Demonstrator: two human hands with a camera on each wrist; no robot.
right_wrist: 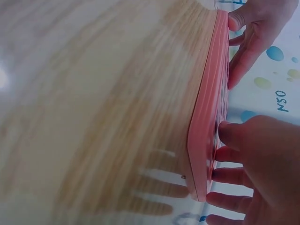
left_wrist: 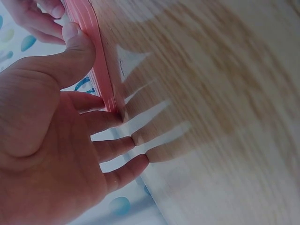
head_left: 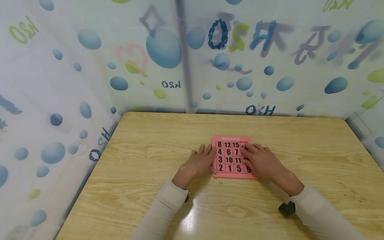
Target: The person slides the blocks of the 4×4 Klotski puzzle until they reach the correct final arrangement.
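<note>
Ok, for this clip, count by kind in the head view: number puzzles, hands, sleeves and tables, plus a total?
Pink number puzzle: 1
Hands, the left hand and the right hand: 2
Pale sleeves, the left sleeve and the right sleeve: 2
Wooden table: 1
Total: 6

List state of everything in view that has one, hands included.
Pink sliding number puzzle: flat on the table, right column partly hidden.
Number tiles: visible ones out of numerical order.
Left hand: fingers extended, touching the puzzle's left side.
Right hand: fingers extended over the puzzle's right column.
Wooden table: bearing the puzzle.
Light sleeves: down to the wrists.
</note>
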